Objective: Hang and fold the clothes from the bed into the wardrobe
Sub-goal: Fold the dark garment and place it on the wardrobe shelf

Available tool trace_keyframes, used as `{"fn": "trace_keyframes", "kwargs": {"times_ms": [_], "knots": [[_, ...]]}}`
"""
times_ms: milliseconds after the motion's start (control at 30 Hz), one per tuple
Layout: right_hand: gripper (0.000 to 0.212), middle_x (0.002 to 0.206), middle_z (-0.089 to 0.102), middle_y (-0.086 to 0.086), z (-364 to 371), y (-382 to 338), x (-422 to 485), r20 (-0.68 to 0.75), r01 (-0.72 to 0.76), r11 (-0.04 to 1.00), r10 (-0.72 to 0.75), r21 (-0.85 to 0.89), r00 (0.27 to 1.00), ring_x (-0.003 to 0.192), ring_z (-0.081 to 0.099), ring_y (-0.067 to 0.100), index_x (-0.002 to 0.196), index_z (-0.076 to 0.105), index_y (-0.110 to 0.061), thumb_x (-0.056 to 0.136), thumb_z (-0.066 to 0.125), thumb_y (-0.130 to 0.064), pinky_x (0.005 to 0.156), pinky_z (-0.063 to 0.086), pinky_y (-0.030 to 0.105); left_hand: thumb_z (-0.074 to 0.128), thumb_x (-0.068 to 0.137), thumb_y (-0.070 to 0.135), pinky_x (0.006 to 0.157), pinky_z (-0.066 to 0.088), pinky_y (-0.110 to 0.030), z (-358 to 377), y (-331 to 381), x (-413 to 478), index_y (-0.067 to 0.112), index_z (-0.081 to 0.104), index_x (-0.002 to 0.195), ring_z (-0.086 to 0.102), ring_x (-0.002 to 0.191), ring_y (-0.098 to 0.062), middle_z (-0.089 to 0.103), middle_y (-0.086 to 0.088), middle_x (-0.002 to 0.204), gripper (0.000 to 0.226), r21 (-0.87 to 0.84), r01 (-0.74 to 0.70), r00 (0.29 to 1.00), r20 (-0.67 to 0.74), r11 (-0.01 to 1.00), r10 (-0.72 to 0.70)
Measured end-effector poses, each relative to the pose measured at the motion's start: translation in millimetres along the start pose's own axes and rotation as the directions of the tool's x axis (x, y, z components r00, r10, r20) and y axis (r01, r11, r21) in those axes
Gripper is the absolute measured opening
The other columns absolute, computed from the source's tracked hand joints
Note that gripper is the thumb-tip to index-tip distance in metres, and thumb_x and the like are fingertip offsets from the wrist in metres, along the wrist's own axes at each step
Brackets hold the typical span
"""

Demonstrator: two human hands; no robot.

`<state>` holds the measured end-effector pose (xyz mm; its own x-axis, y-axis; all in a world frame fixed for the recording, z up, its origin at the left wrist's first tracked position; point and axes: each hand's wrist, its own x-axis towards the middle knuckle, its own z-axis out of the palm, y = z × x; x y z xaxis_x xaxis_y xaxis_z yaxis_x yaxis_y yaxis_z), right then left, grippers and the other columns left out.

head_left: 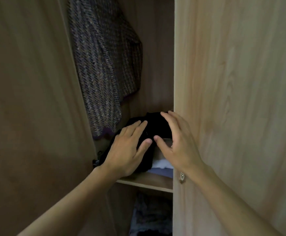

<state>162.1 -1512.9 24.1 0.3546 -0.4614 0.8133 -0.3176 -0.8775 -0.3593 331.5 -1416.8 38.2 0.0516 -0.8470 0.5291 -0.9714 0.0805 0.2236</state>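
Pressing down on a black cloth (pixel 155 126), the left hand (pixel 126 150) is lying flat with its fingers straight. The black cloth is sitting on the wardrobe shelf (pixel 149 182), by its left edge. The right hand (pixel 179 145) is reaching over the cloth with loose, spread fingers, holding nothing. White and grey folded clothes (pixel 161 164) are lying toward the right edge of the shelf. A striped woolly top (pixel 104 65) is hanging above

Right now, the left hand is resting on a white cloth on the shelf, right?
No. In the head view the left hand rests on a black cloth on the shelf, not a white one.
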Motion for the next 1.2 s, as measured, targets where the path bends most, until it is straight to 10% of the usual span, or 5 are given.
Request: {"fn": "trace_keyframes", "kwargs": {"times_ms": [600, 900, 1200], "knots": [[0.065, 0.151, 0.039, -0.001, 51, -226, -45, 0.152, -0.073, 0.989, 0.093, -0.131, 0.984, 0.141, 0.033, 0.018, 0.149, 0.035, -0.023, 0.093, 0.062, -0.043, 0.112, 0.037, 0.039, 0.023, 0.097, 0.065, 0.115, 0.032, -0.042, -176, -82, -185, 0.025, 0.035, 0.153, 0.028, 0.145, -0.017, 0.032, 0.003, 0.16, 0.069, 0.002, -0.088, 0.984, -0.153, 0.996, 0.087], [0.066, 0.152, 0.034, -0.005, 71, -292, -51, 0.186, -0.054, 0.984, 0.085, -0.167, 0.979, 0.142, 0.028, 0.015, 0.151, 0.031, -0.024, 0.095, 0.058, -0.046, 0.114, 0.034, 0.04, 0.056, 0.093, 0.037, 0.112, 0.037, -0.046, -247, -113, -224, 0.012, 0.053, 0.138, 0.038, 0.139, -0.028, 0.048, -0.007, 0.148, 0.052, 0.111, -0.128, 0.892, -0.422, 0.986, 0.163], [0.068, 0.153, 0.031, -0.009, 96, -315, -44, 0.205, -0.004, 0.991, 0.031, -0.131, 0.978, 0.142, 0.027, 0.01, 0.151, 0.03, -0.029, 0.093, 0.062, -0.041, 0.113, 0.032, 0.031, 0.059, 0.092, 0.019, 0.121, 0.019, -0.046, -266, -155, -214, 0.011, 0.024, 0.156, 0.003, 0.153, -0.031, 0.008, -0.016, 0.166, 0.073, 0.095, 0.05, 0.882, -0.471, 0.994, 0.001]]}}
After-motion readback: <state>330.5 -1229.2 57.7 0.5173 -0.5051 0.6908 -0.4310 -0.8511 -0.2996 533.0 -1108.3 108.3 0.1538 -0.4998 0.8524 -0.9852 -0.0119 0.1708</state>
